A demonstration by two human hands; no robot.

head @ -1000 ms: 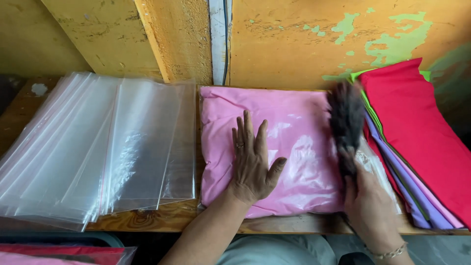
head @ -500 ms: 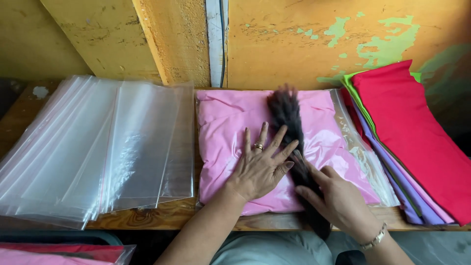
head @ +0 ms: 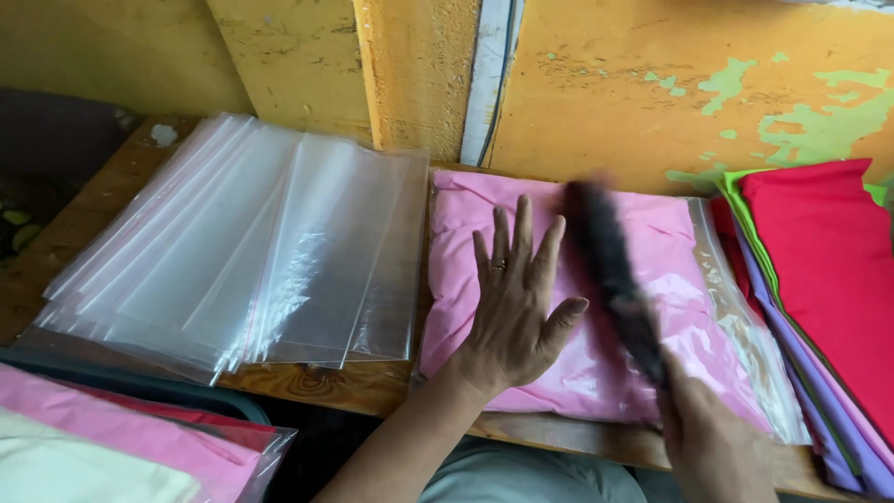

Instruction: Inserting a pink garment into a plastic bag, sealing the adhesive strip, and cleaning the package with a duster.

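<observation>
Pink folded cloth sealed in a clear plastic bag point(head: 643, 326) lies flat on the worn wooden table point(head: 307, 382), near its front edge, and both of your hands are on it. Your left hand point(head: 512, 298) presses down with its palm on the left half of the package, fingers spread and straight, so its grip is apart and flat, not clamped on anything; that spread pins the slippery bag so it cannot slide. Your right hand point(head: 698, 428) comes in from the lower right with its grip closed around the handle end of a dark, bristly brush point(head: 610, 270), which blurs as it lies diagonally across the middle of the bag, just beside your left thumb. The brush sits against the plastic, apparently to press the film flat over the cloth.

To the left, touching the bag's edge, 1 fanned stack of empty clear plastic bags point(head: 242, 251) lies within easy reach. To the right, a pile of folded cloths in red, green and purple point(head: 829, 279) overlaps the bag's open end. At the lower left, more bagged pink and cream cloth point(head: 121, 438) rests in a dark bin below the table. A peeling yellow wall point(head: 652, 84) stands behind.
</observation>
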